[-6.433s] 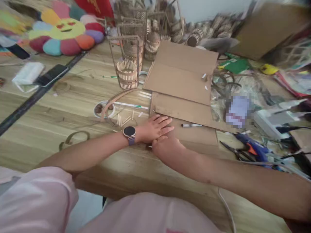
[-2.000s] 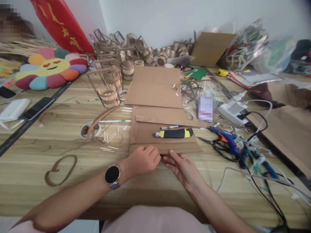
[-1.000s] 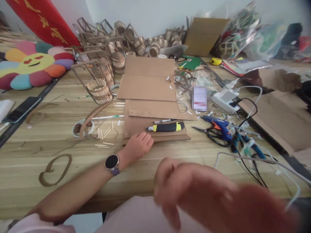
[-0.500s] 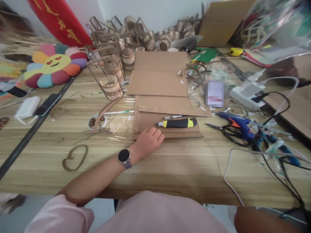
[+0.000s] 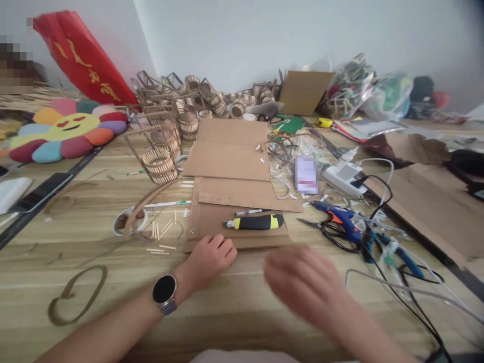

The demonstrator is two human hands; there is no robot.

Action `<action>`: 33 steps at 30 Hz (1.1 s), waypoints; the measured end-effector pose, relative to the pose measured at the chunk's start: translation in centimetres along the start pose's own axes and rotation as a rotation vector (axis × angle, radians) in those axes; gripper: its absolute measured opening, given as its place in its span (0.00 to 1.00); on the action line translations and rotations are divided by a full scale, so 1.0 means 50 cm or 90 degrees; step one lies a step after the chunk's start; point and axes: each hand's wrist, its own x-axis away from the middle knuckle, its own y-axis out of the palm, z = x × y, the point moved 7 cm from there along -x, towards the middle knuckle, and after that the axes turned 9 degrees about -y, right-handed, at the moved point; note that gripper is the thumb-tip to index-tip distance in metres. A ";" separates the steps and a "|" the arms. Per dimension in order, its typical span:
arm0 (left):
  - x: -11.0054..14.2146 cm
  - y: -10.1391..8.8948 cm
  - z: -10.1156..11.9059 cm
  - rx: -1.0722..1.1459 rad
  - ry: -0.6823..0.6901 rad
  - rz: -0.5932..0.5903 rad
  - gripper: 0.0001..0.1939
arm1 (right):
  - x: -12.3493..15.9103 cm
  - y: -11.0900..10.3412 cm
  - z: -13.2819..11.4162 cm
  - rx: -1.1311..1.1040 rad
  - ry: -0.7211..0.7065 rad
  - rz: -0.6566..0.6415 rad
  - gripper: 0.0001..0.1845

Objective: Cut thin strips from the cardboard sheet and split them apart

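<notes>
The left hand (image 5: 209, 256), with a round black-faced watch (image 5: 164, 290) worn at its wrist, is laid over the near edge of a flat brown cardboard sheet (image 5: 206, 217) on the pale wood-grained table (image 5: 227, 307). Its fingers are curled inward with the knuckles raised; whether anything is pinched beneath them cannot be told, as the fingertips are hidden.

The right hand (image 5: 304, 280) is seen just off the sheet's near right corner, blurred, with its fingers bent and bunched together. Whether the table is touched by it, or anything is gripped in it, cannot be made out.

On the cardboard sheet, a black-and-yellow utility knife (image 5: 257, 222) is laid flat, its metal tip pointed left, touched by neither hand. Just behind it a slim pen (image 5: 248, 212) is placed, and beyond that a long brown cardboard strip (image 5: 249, 202) is stretched across, its right end carried past the sheet.

To the left, short pale wooden sticks (image 5: 165, 228) are scattered on the table. To the right, black-handled scissors (image 5: 335, 237) are set against a blue glue gun with an orange trigger (image 5: 346, 222).
</notes>
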 end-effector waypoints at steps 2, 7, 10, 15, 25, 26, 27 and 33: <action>0.012 -0.002 0.004 -0.010 -0.008 -0.011 0.11 | -0.068 0.017 0.049 0.223 -0.069 -0.066 0.10; 0.035 -0.014 0.019 -0.045 -0.013 -0.005 0.17 | -0.125 0.038 0.149 0.485 -0.137 -0.182 0.18; 0.038 -0.015 0.021 -0.060 -0.010 0.002 0.18 | -0.128 0.049 0.159 0.492 -0.142 -0.207 0.19; 0.040 -0.009 0.019 -0.064 -0.001 0.006 0.19 | -0.122 0.063 0.145 0.471 -0.140 -0.231 0.21; 0.043 0.003 0.021 -0.049 -0.029 0.003 0.20 | 0.039 -0.028 0.090 -0.196 0.221 0.079 0.17; 0.042 0.003 0.021 -0.047 -0.029 0.004 0.19 | 0.052 -0.022 0.083 -0.251 0.254 0.080 0.18; 0.042 0.004 0.021 -0.045 -0.029 0.004 0.19 | 0.060 -0.014 0.076 -0.287 0.279 0.072 0.19; 0.040 0.002 0.019 -0.044 -0.032 0.023 0.19 | 0.081 -0.011 0.096 -0.294 0.375 0.105 0.25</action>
